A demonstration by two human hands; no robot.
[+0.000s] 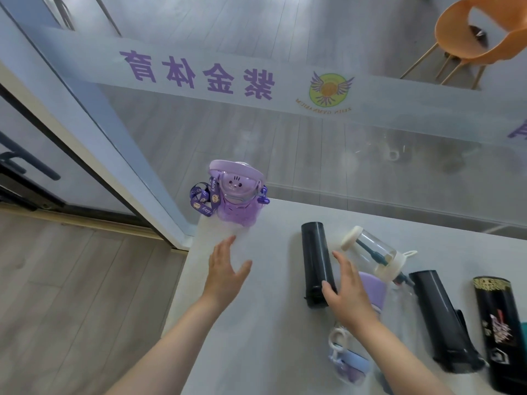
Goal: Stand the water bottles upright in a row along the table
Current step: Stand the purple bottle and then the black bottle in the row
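Observation:
A purple cartoon bottle [235,195] with a strap stands upright at the far left corner of the white table [265,323]. My left hand [226,273] hovers open just in front of it, holding nothing. My right hand [346,292] reaches over a black bottle [315,263] lying on its side, thumb touching its near end, fingers straight. A clear bottle with a cream lid [373,252] lies beside it. A pale purple bottle [373,292] lies partly hidden under my right hand. Two more dark bottles [440,317] [499,332] lie to the right.
A glass wall with purple lettering [199,72] runs along the table's far edge. The table's left edge drops to a wooden floor [71,295]. A small blue-purple bottle with a ring [346,363] lies near my right forearm. An orange chair [473,38] stands beyond the glass.

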